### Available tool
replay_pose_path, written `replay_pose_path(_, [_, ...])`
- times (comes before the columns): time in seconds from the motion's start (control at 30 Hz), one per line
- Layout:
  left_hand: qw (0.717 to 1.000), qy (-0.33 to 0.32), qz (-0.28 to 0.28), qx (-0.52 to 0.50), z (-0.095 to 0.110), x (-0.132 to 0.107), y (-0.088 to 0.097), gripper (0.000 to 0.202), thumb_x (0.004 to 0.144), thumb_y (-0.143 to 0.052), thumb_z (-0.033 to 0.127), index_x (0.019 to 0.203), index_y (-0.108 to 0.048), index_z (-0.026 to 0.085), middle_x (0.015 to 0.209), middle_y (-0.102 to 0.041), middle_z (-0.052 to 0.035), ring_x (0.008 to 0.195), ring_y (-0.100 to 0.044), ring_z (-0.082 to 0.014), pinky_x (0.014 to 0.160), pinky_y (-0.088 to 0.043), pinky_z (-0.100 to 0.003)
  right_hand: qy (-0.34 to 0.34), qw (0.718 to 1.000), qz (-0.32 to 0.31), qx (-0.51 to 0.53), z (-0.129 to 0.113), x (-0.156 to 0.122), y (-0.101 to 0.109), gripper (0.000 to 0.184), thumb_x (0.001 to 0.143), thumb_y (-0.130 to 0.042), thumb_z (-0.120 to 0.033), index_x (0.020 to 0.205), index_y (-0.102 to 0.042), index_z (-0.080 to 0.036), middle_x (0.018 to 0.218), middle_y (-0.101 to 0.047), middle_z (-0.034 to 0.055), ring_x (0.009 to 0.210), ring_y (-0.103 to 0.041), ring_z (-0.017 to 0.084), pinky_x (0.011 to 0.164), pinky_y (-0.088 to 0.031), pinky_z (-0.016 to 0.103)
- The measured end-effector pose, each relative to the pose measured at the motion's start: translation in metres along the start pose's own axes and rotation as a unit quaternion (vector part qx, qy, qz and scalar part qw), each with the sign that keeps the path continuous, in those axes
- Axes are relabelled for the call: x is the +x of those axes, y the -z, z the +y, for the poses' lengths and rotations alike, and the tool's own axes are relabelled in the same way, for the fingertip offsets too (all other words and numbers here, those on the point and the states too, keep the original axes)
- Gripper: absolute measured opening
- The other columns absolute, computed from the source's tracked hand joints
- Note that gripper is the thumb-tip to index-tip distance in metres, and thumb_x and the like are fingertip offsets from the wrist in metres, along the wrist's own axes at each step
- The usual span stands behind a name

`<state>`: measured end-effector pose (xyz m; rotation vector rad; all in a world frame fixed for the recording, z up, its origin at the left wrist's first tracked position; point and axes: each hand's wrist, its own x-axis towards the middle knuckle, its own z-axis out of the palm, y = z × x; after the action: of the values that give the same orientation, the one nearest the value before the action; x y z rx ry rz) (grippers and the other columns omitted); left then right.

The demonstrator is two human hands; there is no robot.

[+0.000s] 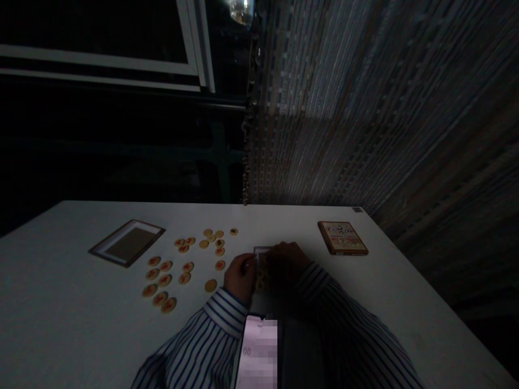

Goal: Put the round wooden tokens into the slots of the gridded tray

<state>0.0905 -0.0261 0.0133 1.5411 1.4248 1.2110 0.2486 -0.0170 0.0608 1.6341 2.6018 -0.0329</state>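
Note:
Just in front of me on the white table, a small shallow box (261, 250) holds several round wooden Chinese chess pieces (260, 283). My left hand (239, 278) is at the box's left side, its fingers curled inward against the edge; what they grip is too dark to make out. My right hand (288, 260) reaches over the box's right part, with its fingertips lost in shadow. Left of my hands, more chess pieces (164, 280) lie loose, several with red characters. Others near the back (207, 233) look plain or face down.
An open tray-like box part (127, 243) lies at the table's left. A closed box with printed Chinese characters (343, 237) sits at the right. A lit phone (256, 354) is below my forearms. Behind the white table (81, 302) hangs a string curtain (324, 108).

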Motion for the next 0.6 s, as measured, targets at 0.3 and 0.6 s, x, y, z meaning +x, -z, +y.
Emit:
replay_pose_path(0.3, [1.000, -0.003, 0.007, -0.004, -0.0013, -0.0007, -0.0010, 0.021, 0.068, -0.050, 0.027, 0.082, -0.062, 0.016, 0.082, -0.063, -0.0061, 0.078, -0.058, -0.0176, 0.072, -0.046, -0.031, -0.001, 1.000, 0.001, 0.008, -0.0010, -0.0019, 0.0015, 0.022, 0.078, -0.043, -0.034, 0.086, -0.060, -0.022, 0.089, -0.061, 0.0055, 0.085, -0.053, 0.019, 0.069, -0.035, 0.030])
replay_pose_path(0.6, [1.000, -0.005, 0.007, -0.004, -0.0003, -0.0004, 0.0006, 0.020, 0.067, -0.052, 0.028, 0.080, -0.063, 0.018, 0.081, -0.064, -0.0054, 0.079, -0.058, -0.0180, 0.074, -0.045, -0.032, 0.006, 1.000, -0.001, -0.003, -0.0015, -0.0044, 0.0060, 0.021, 0.078, -0.043, -0.034, 0.082, -0.061, -0.023, 0.088, -0.061, 0.0043, 0.086, -0.052, 0.018, 0.070, -0.033, 0.030])
